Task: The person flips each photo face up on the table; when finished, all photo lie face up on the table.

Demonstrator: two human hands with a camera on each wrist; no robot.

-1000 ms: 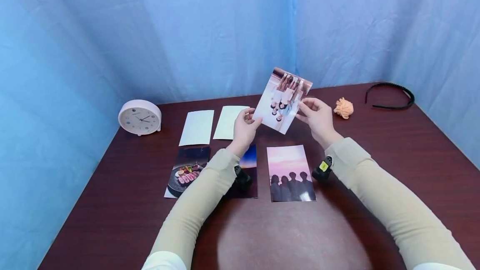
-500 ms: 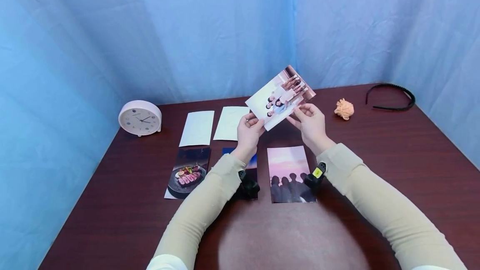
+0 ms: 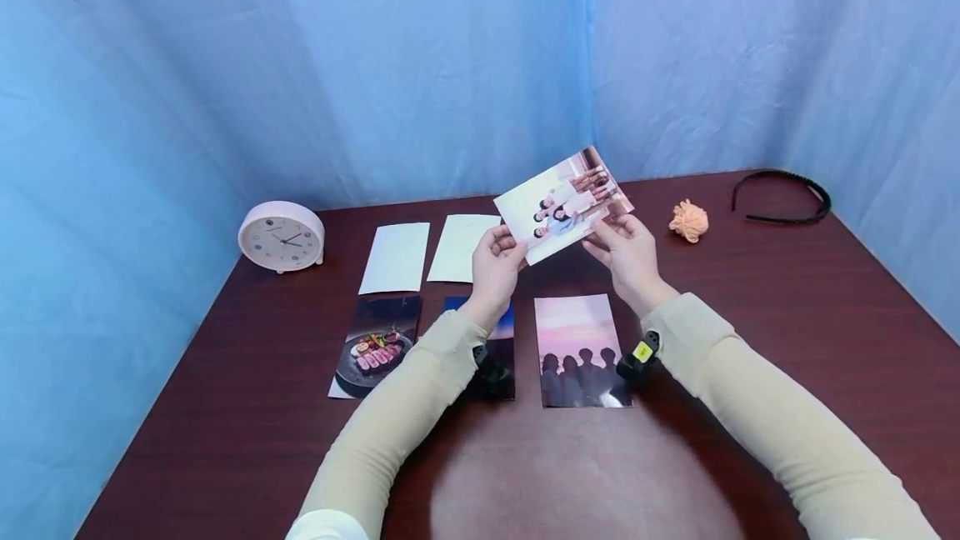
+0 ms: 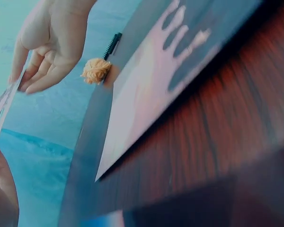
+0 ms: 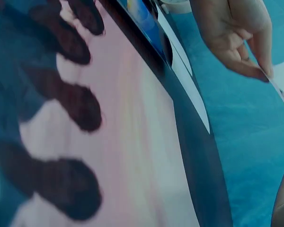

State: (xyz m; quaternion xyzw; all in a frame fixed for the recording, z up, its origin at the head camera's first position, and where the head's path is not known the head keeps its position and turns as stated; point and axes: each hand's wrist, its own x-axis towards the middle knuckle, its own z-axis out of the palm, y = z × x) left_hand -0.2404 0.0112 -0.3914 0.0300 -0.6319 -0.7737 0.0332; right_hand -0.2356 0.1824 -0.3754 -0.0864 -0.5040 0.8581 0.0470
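Both hands hold a glossy group photo (image 3: 562,207) above the table, turned sideways and tilted. My left hand (image 3: 495,275) pinches its lower left corner; my right hand (image 3: 628,258) pinches its lower right edge. In the left wrist view, the right hand (image 4: 54,42) grips the photo's edge between thumb and fingers. The right wrist view shows the left hand (image 5: 236,35) pinching a corner. Beneath the hands lies a sunset photo (image 3: 577,332) with dark silhouettes. A blue and dark photo (image 3: 504,332) is partly covered by the left forearm. Left of it lies a steak photo (image 3: 378,344).
Two white cards (image 3: 395,258) lie behind the photos, one partly hidden by the left hand. A white clock (image 3: 282,237) stands at the back left. An orange yarn-like ball (image 3: 688,222) and a black headband (image 3: 787,217) lie at the back right. Blue curtains (image 3: 420,65) surround the table.
The group photo has turned clockwise from a steep tilt to a flatter, sideways position. The right hand shifted left and down with it. Both hands keep hold of the photo.
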